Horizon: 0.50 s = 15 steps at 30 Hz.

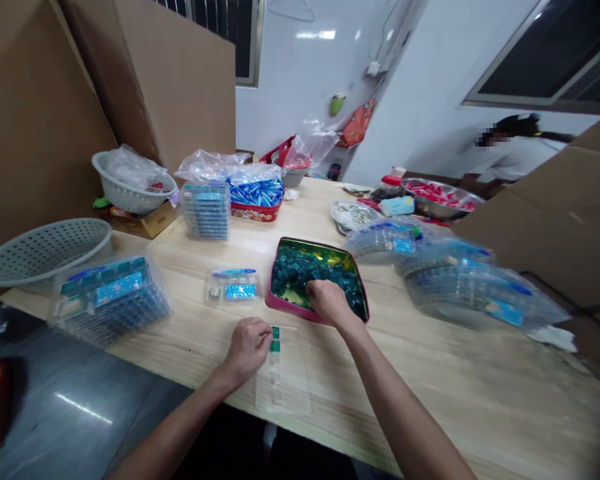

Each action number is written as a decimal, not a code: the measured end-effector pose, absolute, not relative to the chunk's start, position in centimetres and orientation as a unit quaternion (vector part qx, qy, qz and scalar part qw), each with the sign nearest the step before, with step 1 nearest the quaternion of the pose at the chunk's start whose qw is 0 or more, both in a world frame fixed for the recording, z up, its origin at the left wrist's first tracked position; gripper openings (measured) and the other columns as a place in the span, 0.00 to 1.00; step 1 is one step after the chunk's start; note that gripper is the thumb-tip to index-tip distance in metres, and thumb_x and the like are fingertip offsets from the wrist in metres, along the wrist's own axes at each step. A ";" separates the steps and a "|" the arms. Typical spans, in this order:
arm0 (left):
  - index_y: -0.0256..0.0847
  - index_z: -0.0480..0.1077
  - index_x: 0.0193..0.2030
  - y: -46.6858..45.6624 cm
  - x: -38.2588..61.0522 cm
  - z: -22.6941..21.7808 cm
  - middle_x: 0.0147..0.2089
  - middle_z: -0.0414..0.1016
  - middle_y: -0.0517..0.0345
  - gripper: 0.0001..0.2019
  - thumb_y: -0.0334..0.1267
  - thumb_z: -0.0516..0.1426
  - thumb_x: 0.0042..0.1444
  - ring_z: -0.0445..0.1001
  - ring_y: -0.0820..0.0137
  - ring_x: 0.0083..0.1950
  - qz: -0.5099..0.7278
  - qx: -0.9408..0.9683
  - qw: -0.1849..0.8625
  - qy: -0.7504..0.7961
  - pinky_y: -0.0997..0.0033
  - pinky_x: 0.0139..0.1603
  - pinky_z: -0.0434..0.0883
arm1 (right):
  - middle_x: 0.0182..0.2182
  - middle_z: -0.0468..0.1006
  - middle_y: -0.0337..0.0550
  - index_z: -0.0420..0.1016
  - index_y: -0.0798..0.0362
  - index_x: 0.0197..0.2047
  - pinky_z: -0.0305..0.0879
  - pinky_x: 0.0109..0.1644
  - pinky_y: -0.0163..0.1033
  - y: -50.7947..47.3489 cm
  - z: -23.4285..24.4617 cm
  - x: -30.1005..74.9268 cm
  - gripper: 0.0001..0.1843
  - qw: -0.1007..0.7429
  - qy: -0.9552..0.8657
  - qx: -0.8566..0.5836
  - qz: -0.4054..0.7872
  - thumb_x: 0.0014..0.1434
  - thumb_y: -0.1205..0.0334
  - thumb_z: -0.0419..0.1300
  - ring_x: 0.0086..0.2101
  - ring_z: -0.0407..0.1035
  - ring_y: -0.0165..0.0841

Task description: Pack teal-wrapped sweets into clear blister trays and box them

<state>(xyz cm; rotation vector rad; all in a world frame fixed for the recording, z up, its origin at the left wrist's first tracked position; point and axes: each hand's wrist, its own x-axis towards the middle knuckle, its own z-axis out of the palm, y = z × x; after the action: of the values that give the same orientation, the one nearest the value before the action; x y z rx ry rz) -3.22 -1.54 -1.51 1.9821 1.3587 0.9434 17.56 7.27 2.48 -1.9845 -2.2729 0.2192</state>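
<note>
A clear plastic blister tray (293, 377) lies at the table's front edge, with two small dark green blocks (275, 346) in its upper left compartments. My left hand (250, 347) is at the tray's upper left corner, its fingers curled together beside the blocks; what they pinch, if anything, is hidden. Beyond the tray stands a pink-rimmed tin (300, 311) with a shiny yellow inside, holding many dark green translucent blocks (310, 267). My right hand (327, 300) reaches over its near rim, fingers closed and pointing down among the blocks. I cannot make out what they hold.
A filled clear pack (233, 287) lies left of the tin. Stacked packs stand at left (115, 300), at back left (206, 212) and, fanned out, at right (480, 287). Further back are a red box of blue pens (255, 212), plastic baskets (45, 250) and a metal bowl (443, 199). Another person (520, 153) is at back right.
</note>
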 end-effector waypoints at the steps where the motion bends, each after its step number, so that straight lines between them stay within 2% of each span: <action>1: 0.37 0.74 0.28 -1.5 -3.3 -1.2 0.30 0.75 0.54 0.08 0.28 0.54 0.52 0.72 0.68 0.35 0.380 0.717 0.291 0.508 0.70 0.39 0.66 | 0.30 0.79 0.49 0.76 0.55 0.32 0.60 0.34 0.35 6.7 2.5 17.6 0.11 0.102 -0.747 -0.648 0.109 0.51 0.73 0.54 0.34 0.72 0.38; 4: 0.37 0.75 0.32 -1.4 -3.2 -0.4 0.33 0.77 0.53 0.06 0.31 0.55 0.51 0.73 0.67 0.37 0.451 0.623 0.398 0.500 0.70 0.41 0.67 | 0.24 0.76 0.41 0.74 0.55 0.30 0.59 0.28 0.34 4.0 2.8 17.5 0.04 0.286 -0.688 -0.564 0.356 0.50 0.64 0.59 0.25 0.68 0.32; 5: 0.37 0.75 0.34 -1.4 -2.9 -0.1 0.35 0.78 0.53 0.07 0.32 0.56 0.51 0.74 0.67 0.39 0.467 0.584 0.457 0.482 0.69 0.42 0.68 | 0.23 0.74 0.39 0.73 0.55 0.29 0.58 0.26 0.33 3.0 2.8 17.2 0.06 0.332 -0.648 -0.519 0.447 0.48 0.61 0.62 0.23 0.66 0.30; 7: 0.36 0.75 0.37 -1.4 -2.4 0.4 0.37 0.78 0.52 0.09 0.33 0.58 0.49 0.74 0.67 0.40 0.481 0.503 0.574 0.431 0.70 0.42 0.68 | 0.20 0.71 0.36 0.72 0.55 0.28 0.56 0.24 0.32 1.0 2.7 16.3 0.11 0.372 -0.578 -0.451 0.570 0.45 0.58 0.66 0.20 0.62 0.27; 9: 0.34 0.75 0.36 -1.6 -2.0 0.8 0.35 0.78 0.52 0.09 0.32 0.60 0.45 0.74 0.68 0.37 0.483 0.442 0.643 0.398 0.71 0.39 0.68 | 0.19 0.69 0.35 0.71 0.55 0.26 0.54 0.23 0.31 -0.5 2.2 15.4 0.12 0.390 -0.539 -0.429 0.611 0.43 0.58 0.68 0.19 0.60 0.24; 12: 0.33 0.75 0.31 -2.0 -1.9 0.9 0.29 0.76 0.55 0.08 0.31 0.63 0.39 0.71 0.73 0.30 0.478 0.397 0.676 0.397 0.74 0.33 0.65 | 0.19 0.69 0.34 0.71 0.56 0.25 0.53 0.23 0.30 -1.8 1.2 14.3 0.13 0.407 -0.515 -0.434 0.616 0.42 0.59 0.69 0.19 0.59 0.23; 15: 0.32 0.75 0.29 -2.1 -2.4 0.8 0.27 0.74 0.57 0.10 0.29 0.64 0.35 0.69 0.75 0.28 0.444 0.368 0.724 0.379 0.75 0.31 0.62 | 0.18 0.68 0.33 0.71 0.56 0.25 0.54 0.22 0.30 -2.1 0.6 13.9 0.13 0.410 -0.500 -0.429 0.631 0.41 0.59 0.70 0.19 0.58 0.23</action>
<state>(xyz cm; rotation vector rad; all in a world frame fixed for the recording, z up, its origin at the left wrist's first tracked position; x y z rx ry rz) -2.42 -2.12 0.85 0.8129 0.8358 0.9811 13.93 -2.08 0.57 -1.0809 -1.2585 1.5892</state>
